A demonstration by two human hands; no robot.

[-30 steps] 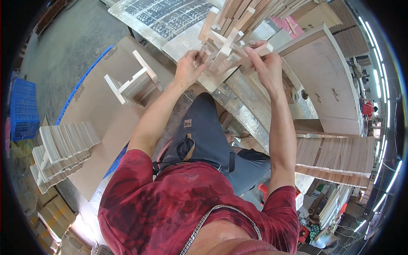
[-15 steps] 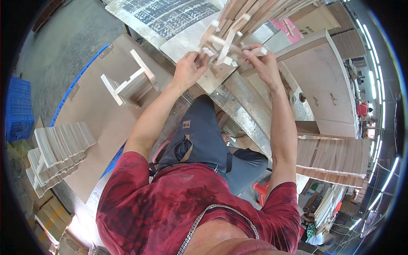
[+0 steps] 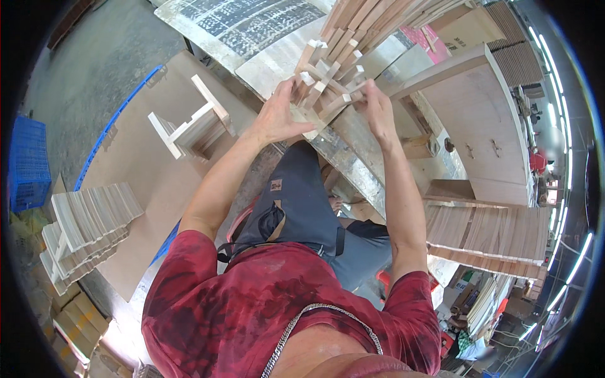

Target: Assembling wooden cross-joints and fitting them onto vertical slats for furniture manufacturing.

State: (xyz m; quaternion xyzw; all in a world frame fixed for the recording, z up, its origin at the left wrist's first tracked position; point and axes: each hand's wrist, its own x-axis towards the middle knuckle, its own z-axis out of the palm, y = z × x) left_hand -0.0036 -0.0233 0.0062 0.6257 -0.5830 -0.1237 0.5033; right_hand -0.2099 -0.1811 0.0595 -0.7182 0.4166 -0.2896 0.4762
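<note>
A loose bunch of short wooden bars [image 3: 328, 79] with pale square ends lies crisscross on the workbench at top centre. At the bunch's left side is my left hand [image 3: 276, 114]; its fingers reach the bars while the thumb stretches away, apart from them. On the right side, my right hand [image 3: 378, 112] has its fingers bent in against a bar at the edge of the bunch. Its fingertips are partly hidden. The bars lie between my two hands, some overlapping others.
Long wooden strips [image 3: 372, 19] lie beyond the bunch. Left, a brown board [image 3: 138, 126] bears a small stack of wooden frames [image 3: 198, 129] and a larger stack of slats [image 3: 94, 214]. A cabinet-like wooden panel [image 3: 472, 126] and stacked planks [image 3: 485, 233] stand right. A blue crate [image 3: 29, 160] is far left.
The bars raised and blurred between my hands have come down onto the bunch. My right hand has moved slightly left and down, and my left thumb has spread away from its fingers.
</note>
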